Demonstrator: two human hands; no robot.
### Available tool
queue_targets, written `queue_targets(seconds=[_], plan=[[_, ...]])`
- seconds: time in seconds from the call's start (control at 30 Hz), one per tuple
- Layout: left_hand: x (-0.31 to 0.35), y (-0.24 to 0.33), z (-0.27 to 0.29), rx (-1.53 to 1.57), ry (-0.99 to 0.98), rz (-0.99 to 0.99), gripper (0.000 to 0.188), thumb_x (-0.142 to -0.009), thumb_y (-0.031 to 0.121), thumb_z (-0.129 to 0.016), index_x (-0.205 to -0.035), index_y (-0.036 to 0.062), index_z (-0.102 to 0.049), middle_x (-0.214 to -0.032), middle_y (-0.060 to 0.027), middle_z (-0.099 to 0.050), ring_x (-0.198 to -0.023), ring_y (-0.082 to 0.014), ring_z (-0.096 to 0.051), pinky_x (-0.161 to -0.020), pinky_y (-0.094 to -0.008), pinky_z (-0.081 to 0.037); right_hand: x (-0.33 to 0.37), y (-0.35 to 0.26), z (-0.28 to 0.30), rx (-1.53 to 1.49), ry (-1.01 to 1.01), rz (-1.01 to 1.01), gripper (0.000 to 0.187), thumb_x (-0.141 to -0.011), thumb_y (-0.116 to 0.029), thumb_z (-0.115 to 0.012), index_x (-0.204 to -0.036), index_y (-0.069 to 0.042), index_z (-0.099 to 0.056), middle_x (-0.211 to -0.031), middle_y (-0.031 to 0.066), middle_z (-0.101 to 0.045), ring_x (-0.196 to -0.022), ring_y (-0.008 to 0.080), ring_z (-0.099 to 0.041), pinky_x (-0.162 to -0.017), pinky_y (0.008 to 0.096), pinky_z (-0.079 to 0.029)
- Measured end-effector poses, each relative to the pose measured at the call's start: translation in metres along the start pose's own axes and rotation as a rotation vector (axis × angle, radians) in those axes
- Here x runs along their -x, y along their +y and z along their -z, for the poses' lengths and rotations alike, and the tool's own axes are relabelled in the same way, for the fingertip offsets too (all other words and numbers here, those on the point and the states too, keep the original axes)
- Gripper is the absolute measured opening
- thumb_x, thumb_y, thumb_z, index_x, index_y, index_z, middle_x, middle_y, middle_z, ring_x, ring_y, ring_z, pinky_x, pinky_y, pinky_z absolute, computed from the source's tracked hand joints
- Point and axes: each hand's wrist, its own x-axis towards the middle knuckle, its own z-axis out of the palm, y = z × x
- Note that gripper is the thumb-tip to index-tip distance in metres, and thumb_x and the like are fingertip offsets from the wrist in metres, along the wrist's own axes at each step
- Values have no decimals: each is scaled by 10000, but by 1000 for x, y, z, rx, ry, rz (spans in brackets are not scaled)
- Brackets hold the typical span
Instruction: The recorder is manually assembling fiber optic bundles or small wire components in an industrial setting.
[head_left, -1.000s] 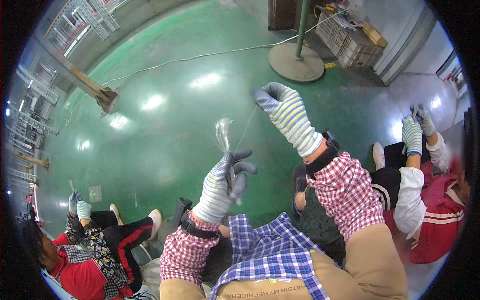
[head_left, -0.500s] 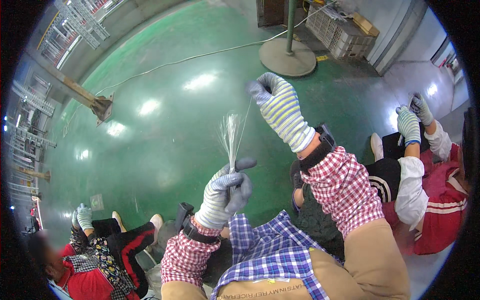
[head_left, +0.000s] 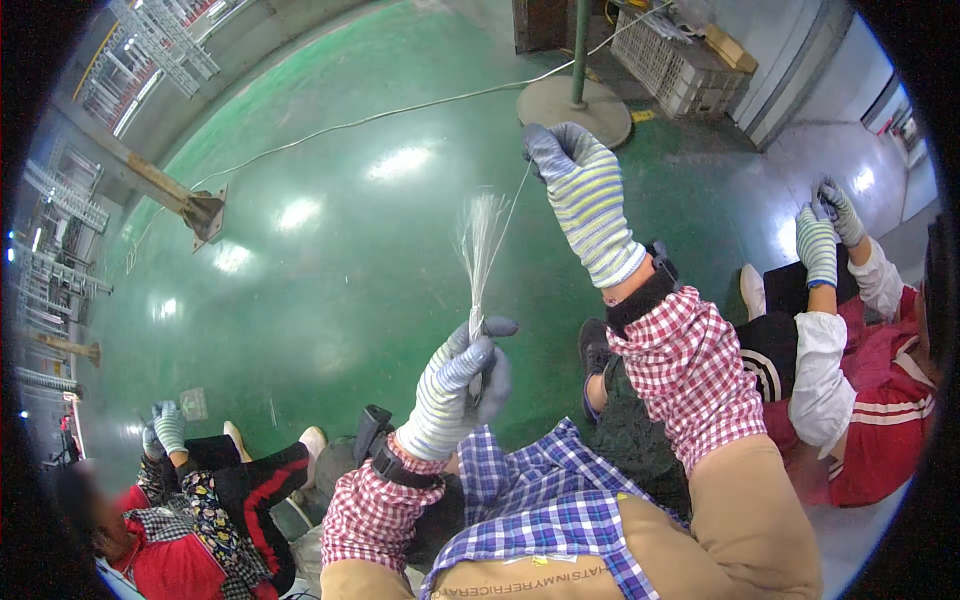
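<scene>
A thin bundle of pale fibres [head_left: 480, 250] is fanning upward out of the left hand [head_left: 462, 385], whose gloved fingers are clamped round its base above the lap, while the right hand [head_left: 580, 185], fingers pinched together on a single strand [head_left: 512, 215], is drawing that strand up and away over the green floor [head_left: 300, 280]. Judging by this, one fibre is being separated out; the next move calls for a steady pull with the base held firm. Compared with half a second ago, the right hand is standing higher and further right, and co-workers [head_left: 850, 330] are sitting alongside.
</scene>
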Motion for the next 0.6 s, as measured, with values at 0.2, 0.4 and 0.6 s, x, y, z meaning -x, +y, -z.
queue_targets(seconds=[0.2,0.4,0.6], plan=[[-13,-1,7,-259,66,-69,441,-886,285,-560,-1203,-8,-469,-983,-123,-606,-932,-224,-580,-811,-318,-461,19,-34,1,-379,-336,-279,390,-843,-438,-621,-840,-48,-621,-758,61,-665,-419,70,-501,-398,210,-399],[-13,-3,2,-256,110,11,431,-900,422,-530,-1054,21,-522,-632,-40,-520,-538,-122,-489,-558,-262,-437,26,-39,-1,-564,-419,-450,338,-864,-398,-609,-873,-62,-574,-658,23,-600,-427,50,-465,-376,203,-347],[-1,-12,-13,-284,182,-28,434,-886,479,-532,-938,48,-544,-533,2,-432,-439,-99,-385,-449,-251,-360,15,-26,7,-631,-253,-508,245,-827,-343,-672,-819,-120,-572,-601,-40,-507,-425,40,-417,-367,193,-298]])
